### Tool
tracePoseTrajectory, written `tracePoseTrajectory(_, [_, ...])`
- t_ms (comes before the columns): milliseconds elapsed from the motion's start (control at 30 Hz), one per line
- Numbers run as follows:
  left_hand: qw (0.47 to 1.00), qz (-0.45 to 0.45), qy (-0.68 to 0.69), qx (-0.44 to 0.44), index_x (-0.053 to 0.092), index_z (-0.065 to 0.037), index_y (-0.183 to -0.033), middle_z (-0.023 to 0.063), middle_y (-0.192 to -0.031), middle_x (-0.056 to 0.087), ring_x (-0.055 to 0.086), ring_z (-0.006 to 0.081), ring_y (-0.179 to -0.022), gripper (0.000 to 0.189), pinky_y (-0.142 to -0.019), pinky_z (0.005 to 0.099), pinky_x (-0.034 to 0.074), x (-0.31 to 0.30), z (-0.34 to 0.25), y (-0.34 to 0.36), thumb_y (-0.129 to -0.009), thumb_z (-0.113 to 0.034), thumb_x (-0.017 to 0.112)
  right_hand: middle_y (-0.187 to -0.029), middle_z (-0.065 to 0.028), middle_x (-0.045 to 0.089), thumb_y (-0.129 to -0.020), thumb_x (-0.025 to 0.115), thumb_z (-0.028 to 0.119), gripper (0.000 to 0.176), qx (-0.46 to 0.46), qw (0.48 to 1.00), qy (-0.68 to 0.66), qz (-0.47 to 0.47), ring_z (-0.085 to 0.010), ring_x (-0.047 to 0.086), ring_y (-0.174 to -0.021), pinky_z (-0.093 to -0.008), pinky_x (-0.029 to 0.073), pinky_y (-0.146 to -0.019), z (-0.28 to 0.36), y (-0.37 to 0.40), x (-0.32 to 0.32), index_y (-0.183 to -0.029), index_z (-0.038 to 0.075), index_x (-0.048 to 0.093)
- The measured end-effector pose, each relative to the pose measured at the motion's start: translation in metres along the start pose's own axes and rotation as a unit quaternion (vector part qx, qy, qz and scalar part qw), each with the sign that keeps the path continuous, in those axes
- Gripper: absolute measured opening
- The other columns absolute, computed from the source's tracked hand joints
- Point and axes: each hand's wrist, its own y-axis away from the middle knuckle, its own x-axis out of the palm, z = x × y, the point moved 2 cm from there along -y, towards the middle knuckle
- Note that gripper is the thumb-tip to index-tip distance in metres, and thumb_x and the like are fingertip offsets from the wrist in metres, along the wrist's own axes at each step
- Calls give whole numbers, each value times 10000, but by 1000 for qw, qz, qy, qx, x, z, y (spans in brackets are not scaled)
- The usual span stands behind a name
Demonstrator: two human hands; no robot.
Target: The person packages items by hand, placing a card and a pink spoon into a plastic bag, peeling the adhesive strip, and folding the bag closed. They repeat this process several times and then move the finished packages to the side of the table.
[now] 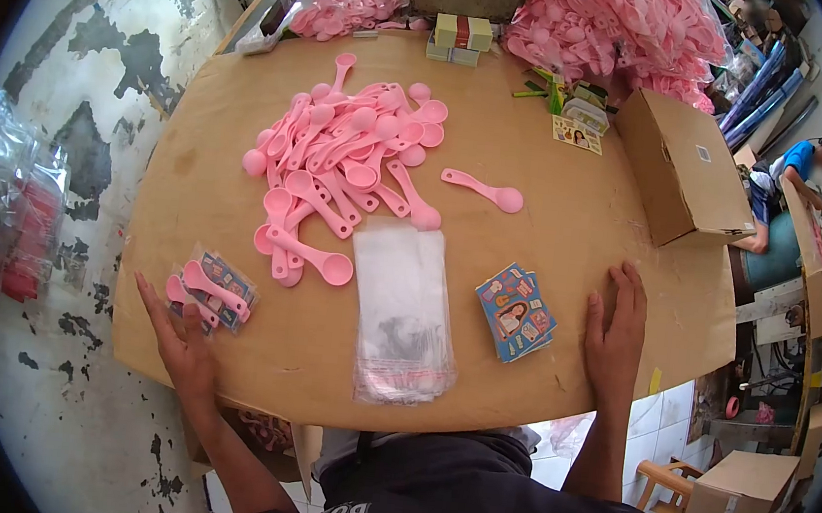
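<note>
My left hand (pixel 180 338) lies open on the table (pixel 573 223), fingers touching the packed spoons (pixel 213 289) near the left edge; my right hand (pixel 614 335) rests flat and empty just beside the cards (pixel 515 311); the bags (pixel 401 310) lie between, below the loose spoons (pixel 341 166).

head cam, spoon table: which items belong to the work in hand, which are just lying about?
In hand: left hand on the filled spoon packets; loose pink spoons; clear bags; card stack beside the flat right hand.
Lying about: cardboard box; sacks of spoons at the back; small boxes; red packs off the table.
</note>
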Motion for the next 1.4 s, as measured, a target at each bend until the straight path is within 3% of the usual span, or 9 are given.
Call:
tracePoseTrajectory(67, [995,-9,93,-38,129,-163,-1659,256,-1683,146,205,366,-1552,791,-1239,460,221,-3,9,-1,-1050,-431,556,-1507,-234,455,-1016,573,204,419,0,1000,-1,-4,-406,411,-1423,-477,338,-1182,1,1,-2,-1372,-11,525])
tracePoseTrajectory(200, [987,2,149,-54,134,-143,-1657,235,-1697,113,212,337,-1554,784,-1232,422,234,-5,16,-4,-1051,-372,575,-1502,-236,461,-1016,572,210,414,-10,1000,13,-13,-408,416,-1418,-478,342,-1177,-3,2,-1,-1367,-5,528])
tracePoseTrajectory(267, [993,-5,121,-9,143,-147,-1656,243,-1689,144,216,340,-1553,792,-1228,425,245,-4,33,-5,-1043,-358,597,-1500,-236,463,-1015,572,210,408,-9,1000,12,-14,-410,415,-1418,-480,344,-1176,-2,2,0,-1362,-1,532])
tracePoseTrajectory(467, [999,1,51,-12,209,-120,-1639,234,-1651,286,283,339,-1533,785,-1225,433,261,-2,-3,5,-1020,-356,631,-1498,-239,467,-1013,571,209,404,-24,999,22,-14,-412,417,-1416,-478,349,-1174,-4,1,2,-1355,-4,535])
tracePoseTrajectory(567, [998,22,48,-18,206,-113,-1639,168,-1682,248,269,298,-1537,766,-1229,426,259,-4,-1,5,-1031,-340,613,-1492,-243,473,-1012,571,207,402,-10,1000,19,-10,-414,423,-1411,-475,350,-1174,2,2,-1,-1350,-7,537])
tracePoseTrajectory(667, [998,11,53,-12,244,-143,-1633,217,-1647,308,321,334,-1517,805,-1216,437,282,-2,-3,4,-996,-424,649,-1494,-244,472,-1010,573,207,403,-5,1000,13,-3,-416,425,-1410,-475,349,-1176,3,1,-2,-1350,-7,535])
tracePoseTrajectory(800, [999,8,32,-2,249,-150,-1632,212,-1648,308,324,335,-1515,815,-1214,440,287,-2,-5,2,-987,-433,660,-1500,-244,464,-1009,574,206,405,-9,1000,16,-7,-419,425,-1409,-475,349,-1176,0,1,0,-1350,-9,533])
tracePoseTrajectory(1067, [999,48,-17,-3,226,-120,-1633,218,-1659,269,203,373,-1558,909,-1240,469,218,1,-5,2,-948,-497,692,-1492,-246,468,-1013,567,188,397,-6,1000,13,-5,-425,430,-1405,-485,355,-1169,3,0,-1,-1360,0,529])
tracePoseTrajectory(1400, [997,60,-18,-33,259,-85,-1618,216,-1659,272,190,377,-1562,912,-1241,473,208,6,-8,1,-942,-525,686,-1493,-243,468,-1019,562,188,389,-12,1000,19,-2,-424,434,-1401,-482,360,-1164,4,-1,1,-1354,-8,535])
